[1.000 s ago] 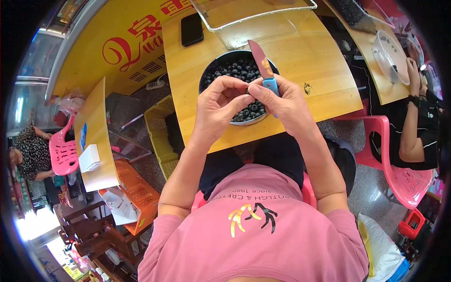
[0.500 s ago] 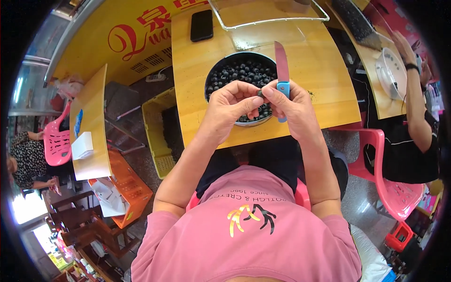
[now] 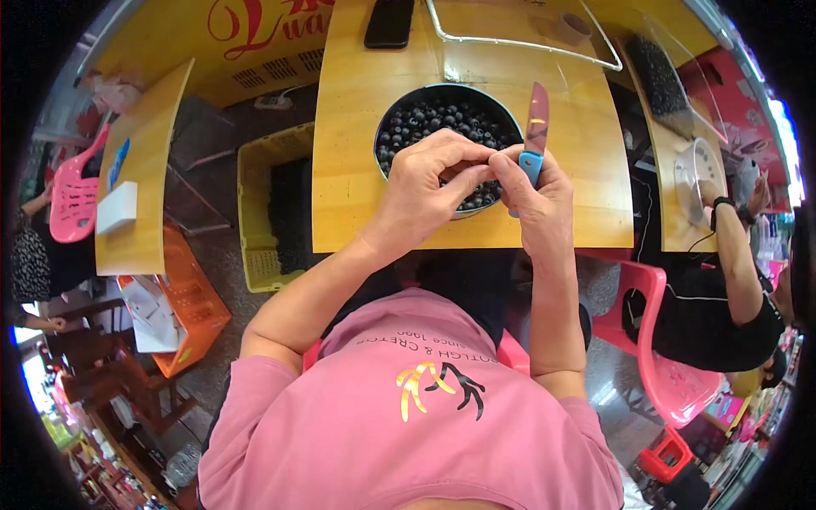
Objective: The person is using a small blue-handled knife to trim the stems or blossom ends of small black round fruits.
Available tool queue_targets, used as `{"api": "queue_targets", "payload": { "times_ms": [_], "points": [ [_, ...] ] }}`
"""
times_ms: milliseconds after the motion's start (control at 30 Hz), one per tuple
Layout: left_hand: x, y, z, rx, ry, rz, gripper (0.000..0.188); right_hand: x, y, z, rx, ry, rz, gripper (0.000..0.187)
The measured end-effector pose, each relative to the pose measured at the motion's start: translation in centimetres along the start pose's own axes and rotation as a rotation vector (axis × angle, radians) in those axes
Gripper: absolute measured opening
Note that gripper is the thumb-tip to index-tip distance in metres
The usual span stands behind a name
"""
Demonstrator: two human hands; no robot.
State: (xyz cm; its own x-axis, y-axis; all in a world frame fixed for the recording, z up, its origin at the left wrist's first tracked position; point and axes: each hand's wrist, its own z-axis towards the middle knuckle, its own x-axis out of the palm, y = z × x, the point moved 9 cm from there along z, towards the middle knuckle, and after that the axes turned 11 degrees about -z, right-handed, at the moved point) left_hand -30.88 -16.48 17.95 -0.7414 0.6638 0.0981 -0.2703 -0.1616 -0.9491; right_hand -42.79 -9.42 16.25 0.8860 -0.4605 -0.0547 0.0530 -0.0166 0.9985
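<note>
A round bowl [image 3: 380, 123] full of small, dark, round, fruit-like pieces [image 3: 425, 119] stands on the yellow wooden table [image 3: 348, 161]. Over its near side my two hands meet at the fingertips. My left hand [image 3: 429, 183] is closed in a pinch; whatever it grips is hidden by the fingers. My right hand [image 3: 538, 200] is closed around the blue handle of a knife [image 3: 537, 123], whose blade points up and away from me. The thumb and fingertips of that hand touch my left fingertips.
A black phone [image 3: 389, 24] lies at the table's far left, near a clear white-rimmed box [image 3: 527, 42]. A yellow crate [image 3: 255, 212] stands left of the table. At right, a person [image 3: 735, 246] works by a clear bowl [image 3: 699, 166] and a pink chair [image 3: 659, 340].
The view has shifted and turned slightly. My hands stay together over the bowl; a small dark green piece showed between the fingertips before and is now covered.
</note>
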Motion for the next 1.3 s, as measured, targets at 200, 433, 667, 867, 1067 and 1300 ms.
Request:
{"api": "queue_targets", "payload": {
  "times_ms": [200, 433, 667, 867, 1067, 1300],
  "points": [
    [-0.2, 1.7, -0.2, -0.115, 0.021, -0.272, 0.015, -0.2, -0.6, 0.0, 0.072, 0.046, 0.08, 0.015],
    [-0.4, 1.3, -0.3, -0.061, -0.023, -0.336, 0.015, -0.2, 0.4, 0.0, -0.026, 0.047, -0.074, 0.017],
    [-0.6, 1.8, -0.6, -0.156, -0.002, -0.551, 0.02, 0.4, 5.0, -1.8, -0.539, -0.089, -0.755, 0.015],
    [-0.6, 1.5, -0.5, -0.121, -0.001, -0.505, 0.02, 0.4, 4.7, -2.0, -0.618, -0.121, -0.92, 0.022],
    [-0.2, 2.0, -0.6, -0.184, 0.022, -0.542, 0.017, 0.3, 4.8, -2.0, -0.63, -0.157, -0.928, 0.025],
    [0.0, 2.0, -0.6, -0.188, 0.04, -0.551, 0.016, 0.4, 5.2, -2.2, -0.63, -0.149, -0.905, 0.027]
  ]
}}
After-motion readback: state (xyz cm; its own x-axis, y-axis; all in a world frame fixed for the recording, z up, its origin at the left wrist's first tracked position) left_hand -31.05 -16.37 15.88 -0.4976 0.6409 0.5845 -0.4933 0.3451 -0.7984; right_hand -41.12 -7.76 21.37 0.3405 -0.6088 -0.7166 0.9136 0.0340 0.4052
